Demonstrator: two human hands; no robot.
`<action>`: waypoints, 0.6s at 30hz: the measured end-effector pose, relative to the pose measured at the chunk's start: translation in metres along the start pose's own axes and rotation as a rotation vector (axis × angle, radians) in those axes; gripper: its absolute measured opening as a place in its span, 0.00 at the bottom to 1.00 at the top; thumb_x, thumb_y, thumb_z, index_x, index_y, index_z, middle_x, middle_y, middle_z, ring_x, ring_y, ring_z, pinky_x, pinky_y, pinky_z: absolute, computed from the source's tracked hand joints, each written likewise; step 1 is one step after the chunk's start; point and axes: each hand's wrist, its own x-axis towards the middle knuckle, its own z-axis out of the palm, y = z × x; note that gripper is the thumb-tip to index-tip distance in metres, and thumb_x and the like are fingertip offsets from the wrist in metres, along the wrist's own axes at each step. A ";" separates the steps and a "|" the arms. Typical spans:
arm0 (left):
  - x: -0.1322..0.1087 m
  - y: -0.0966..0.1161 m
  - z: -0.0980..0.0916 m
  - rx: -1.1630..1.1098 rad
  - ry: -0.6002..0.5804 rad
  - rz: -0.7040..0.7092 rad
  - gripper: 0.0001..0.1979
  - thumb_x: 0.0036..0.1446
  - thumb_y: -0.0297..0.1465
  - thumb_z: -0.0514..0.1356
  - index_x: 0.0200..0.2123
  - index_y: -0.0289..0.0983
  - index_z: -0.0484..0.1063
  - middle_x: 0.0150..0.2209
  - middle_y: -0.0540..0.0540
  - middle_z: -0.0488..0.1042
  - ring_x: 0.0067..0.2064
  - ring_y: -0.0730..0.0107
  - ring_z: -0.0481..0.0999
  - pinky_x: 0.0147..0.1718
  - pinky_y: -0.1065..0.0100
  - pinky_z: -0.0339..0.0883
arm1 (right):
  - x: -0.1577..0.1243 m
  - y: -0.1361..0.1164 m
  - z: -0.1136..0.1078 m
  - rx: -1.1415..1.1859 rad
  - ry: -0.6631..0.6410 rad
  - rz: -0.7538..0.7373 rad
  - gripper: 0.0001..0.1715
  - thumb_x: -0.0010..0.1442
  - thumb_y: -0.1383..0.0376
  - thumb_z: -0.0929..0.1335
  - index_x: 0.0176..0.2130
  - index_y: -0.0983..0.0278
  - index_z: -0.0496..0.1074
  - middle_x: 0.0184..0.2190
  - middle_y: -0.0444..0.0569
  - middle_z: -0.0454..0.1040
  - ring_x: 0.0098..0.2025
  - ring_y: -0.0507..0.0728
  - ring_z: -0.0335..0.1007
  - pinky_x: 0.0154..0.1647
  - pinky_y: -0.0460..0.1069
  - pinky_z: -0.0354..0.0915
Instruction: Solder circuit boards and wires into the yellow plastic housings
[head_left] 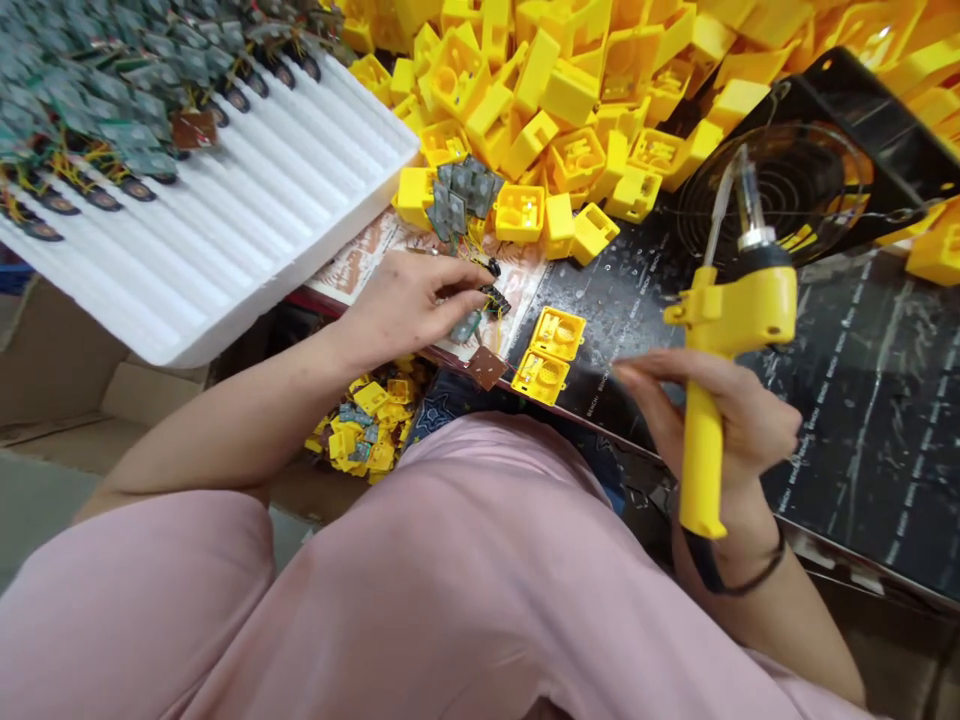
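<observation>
Black sheeting covers most of the table (pixel 847 340), and an open yellow case (pixel 549 353) lies at its near edge, between the two hands. Just left of that case is a small brown board (pixel 486 368); farther left, the left hand (pixel 424 300) has thumb and fingertips at some black wired parts (pixel 496 300), though I cannot tell whether it pinches them. To the case's right, the right hand (pixel 742 410) grasps the handle of a yellow soldering gun (pixel 739 310), its tip pointing away beyond the case. Past the case are heaped yellow cases (pixel 570 90), with a black fan (pixel 892 140) to its far right and a white foam tray (pixel 292 220) to its far left. White lettering runs in rows across the sheeting, too small to read surely.
</observation>
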 end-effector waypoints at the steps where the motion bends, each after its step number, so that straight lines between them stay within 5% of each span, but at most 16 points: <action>1: -0.002 -0.002 -0.002 0.016 0.012 -0.020 0.17 0.65 0.39 0.57 0.46 0.40 0.83 0.38 0.48 0.85 0.36 0.68 0.82 0.39 0.68 0.73 | -0.002 0.000 -0.004 0.001 -0.004 -0.002 0.23 0.56 0.72 0.78 0.48 0.56 0.75 0.34 0.40 0.83 0.30 0.54 0.81 0.35 0.47 0.77; 7: -0.012 0.003 -0.011 0.176 0.095 0.128 0.17 0.69 0.36 0.54 0.46 0.38 0.83 0.49 0.45 0.83 0.49 0.62 0.82 0.51 0.60 0.75 | -0.008 0.004 0.000 0.001 0.016 -0.038 0.18 0.57 0.73 0.77 0.46 0.58 0.76 0.36 0.41 0.84 0.31 0.53 0.82 0.37 0.45 0.77; 18: -0.011 0.017 0.016 0.346 -0.020 0.291 0.16 0.70 0.35 0.54 0.43 0.39 0.84 0.39 0.44 0.82 0.40 0.63 0.78 0.38 0.63 0.68 | 0.007 -0.001 0.003 -0.010 0.026 -0.191 0.16 0.54 0.74 0.79 0.39 0.62 0.74 0.27 0.42 0.81 0.23 0.50 0.77 0.30 0.41 0.74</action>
